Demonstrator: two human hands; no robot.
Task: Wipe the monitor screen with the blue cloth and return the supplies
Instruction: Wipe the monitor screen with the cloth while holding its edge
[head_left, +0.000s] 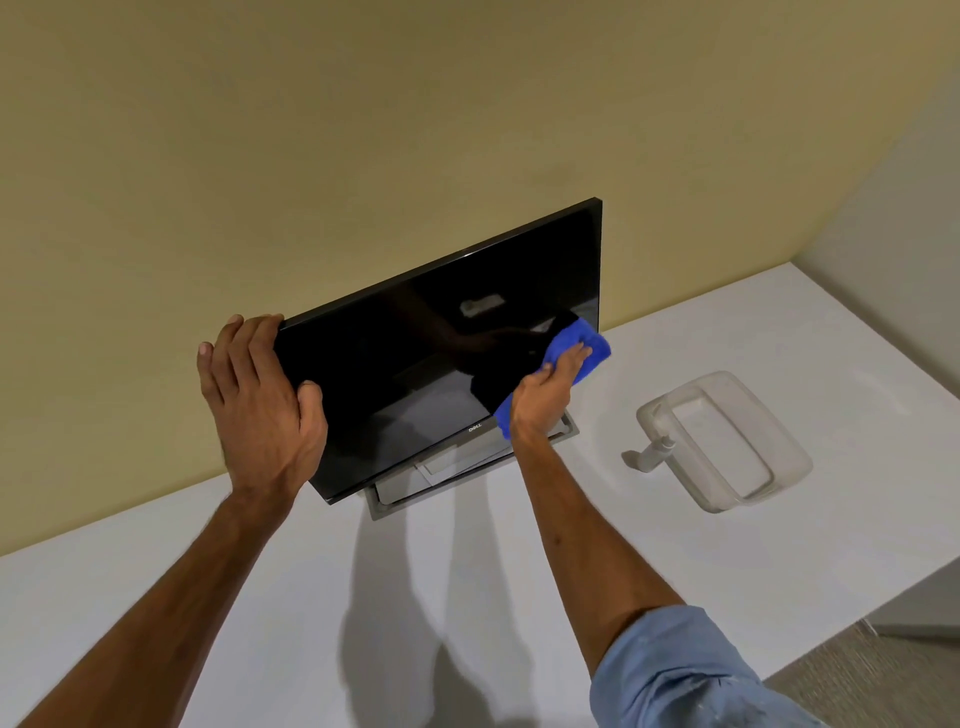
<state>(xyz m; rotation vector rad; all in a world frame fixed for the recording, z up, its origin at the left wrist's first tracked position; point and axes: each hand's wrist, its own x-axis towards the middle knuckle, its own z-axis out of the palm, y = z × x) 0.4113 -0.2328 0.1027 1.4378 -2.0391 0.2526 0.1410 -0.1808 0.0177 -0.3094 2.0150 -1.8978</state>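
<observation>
A black monitor (415, 358) stands on a white desk (467, 597) against a yellow wall, its dark screen facing me. My left hand (260, 400) grips its upper left corner, fingers over the top edge and thumb on the screen's rim. My right hand (545, 400) presses a blue cloth (589, 345) flat against the lower right part of the screen. The cloth sticks out past my fingertips and below my wrist. To the right, a clear plastic tray (737, 467) sits on the desk with a white spray bottle (657, 452) lying at its left edge.
The monitor's grey rectangular stand base (384, 501) rests on the desk under the screen. The desk's right edge (883, 587) drops to grey carpet at the lower right. A pale wall closes the far right corner.
</observation>
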